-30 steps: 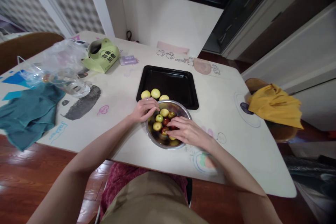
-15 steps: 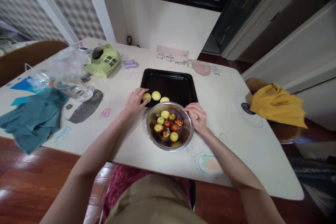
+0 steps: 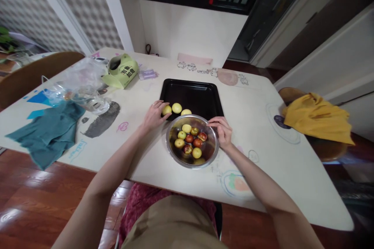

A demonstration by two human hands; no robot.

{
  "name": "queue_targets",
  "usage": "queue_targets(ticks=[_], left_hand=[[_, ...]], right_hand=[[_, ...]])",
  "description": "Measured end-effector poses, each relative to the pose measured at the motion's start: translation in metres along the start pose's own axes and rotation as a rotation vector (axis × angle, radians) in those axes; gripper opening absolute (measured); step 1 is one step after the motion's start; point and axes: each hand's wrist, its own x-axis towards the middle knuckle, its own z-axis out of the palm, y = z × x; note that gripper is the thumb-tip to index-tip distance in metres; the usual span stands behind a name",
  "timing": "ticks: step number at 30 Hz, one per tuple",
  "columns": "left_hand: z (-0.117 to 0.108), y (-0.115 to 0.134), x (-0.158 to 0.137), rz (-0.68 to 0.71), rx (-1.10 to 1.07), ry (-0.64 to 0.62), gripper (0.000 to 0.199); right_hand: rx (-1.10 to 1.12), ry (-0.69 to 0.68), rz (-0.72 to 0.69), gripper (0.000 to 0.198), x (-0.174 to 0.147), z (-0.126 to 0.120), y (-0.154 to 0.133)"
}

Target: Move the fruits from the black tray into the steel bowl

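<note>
A black tray (image 3: 191, 95) lies on the table, with three small yellow-green fruits, like jujubes, in a row at its near left part. My left hand (image 3: 156, 114) is at the tray's left side, its thumb and fingers closed around the leftmost yellow-green jujube (image 3: 166, 110). In front of the tray stands a steel bowl (image 3: 172, 155), overlapping its near edge. Inside it lie several yellow-green and red-brown jujubes (image 3: 196, 153). My right hand (image 3: 222, 129) pinches the bowl's right rim between thumb and fingers.
Left on the table are a teal cloth (image 3: 52, 130), a clear glass (image 3: 97, 103), a crumpled plastic bag (image 3: 83, 74) and a green paper box (image 3: 124, 72). A purple packet (image 3: 148, 74) lies behind. A yellow cloth (image 3: 318, 116) hangs over a chair at right.
The whole view has shifted slightly, moving everything a little to the right in the picture. Both hands, the bowl and the fruits keep the same places relative to each other.
</note>
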Motion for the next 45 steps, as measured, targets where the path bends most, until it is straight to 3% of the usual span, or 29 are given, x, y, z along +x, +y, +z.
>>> queue_targets(ticks=[6, 11, 17, 24, 39, 45], left_hand=[[-0.006, 0.01, 0.0, -0.013, -0.038, 0.1, 0.051], [-0.016, 0.035, 0.002, 0.111, -0.297, 0.227, 0.062], [-0.021, 0.071, -0.005, 0.3, -0.517, 0.045, 0.076], [-0.017, 0.087, -0.014, 0.324, -0.498, -0.152, 0.05], [-0.01, 0.083, -0.015, 0.393, -0.332, -0.227, 0.046], [-0.011, 0.085, -0.014, 0.391, -0.369, -0.231, 0.047]], right_hand=[[0.016, 0.003, 0.0, 0.057, 0.0, 0.001, 0.001], [0.031, -0.005, 0.005, 0.058, 0.0, 0.001, 0.002], [0.008, -0.007, 0.009, 0.061, 0.0, 0.001, 0.002], [0.005, -0.011, 0.004, 0.061, 0.001, 0.002, 0.001], [0.088, 0.004, -0.049, 0.053, 0.001, 0.002, 0.002], [0.122, 0.021, -0.089, 0.048, 0.001, 0.003, 0.005]])
